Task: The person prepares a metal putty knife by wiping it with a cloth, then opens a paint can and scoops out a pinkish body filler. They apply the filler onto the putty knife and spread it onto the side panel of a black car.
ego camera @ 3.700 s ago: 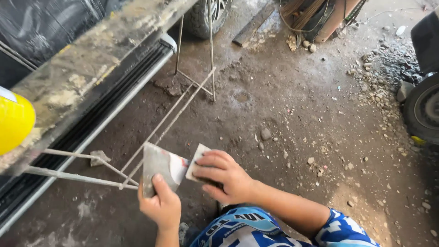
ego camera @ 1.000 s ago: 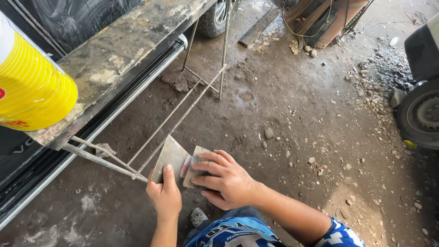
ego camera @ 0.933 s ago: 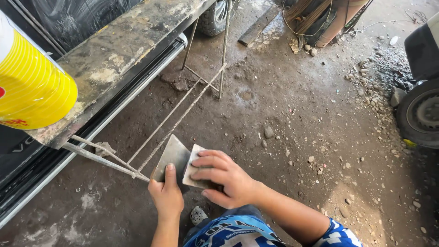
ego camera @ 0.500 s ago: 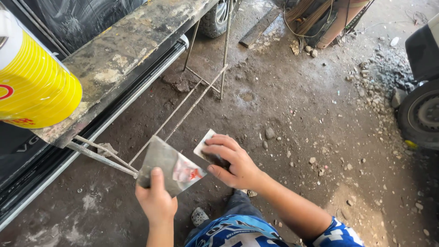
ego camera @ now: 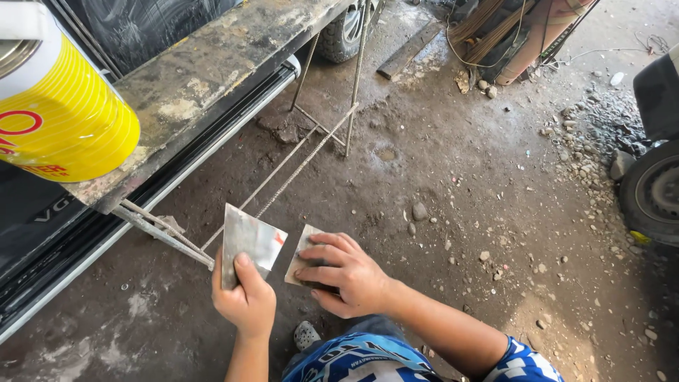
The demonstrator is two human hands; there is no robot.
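Head view looks down on two bare hands held low over a dirt floor (ego camera: 453,184) strewn with small stones. The left hand (ego camera: 244,301) grips a flat grey metal scraper blade (ego camera: 249,240), thumb pressed on its face and fingers curled shut behind its lower edge; the blade stands tilted, with a small red smear near its right corner. The right hand (ego camera: 346,272) lies just beside it, fingers bent and closed over a second, smaller pale flat blade (ego camera: 303,247), of which only the upper left part shows past the knuckles. The two blades are close but apart, a narrow gap between them.

Both hands hover just off the near end of a long, paint-stained bench top (ego camera: 212,78) that runs from the lower left towards the upper middle, carried on thin welded steel rod legs (ego camera: 297,166). At the bench's near left corner stands a large yellow round tin (ego camera: 67,120) with fine white rings around its wall, a white rim and a label of red shapes; it is cut off by the picture's left edge. A dark vehicle tyre (ego camera: 654,191) sits at the right edge. A blue patterned sleeve (ego camera: 527,361) covers the right upper arm.
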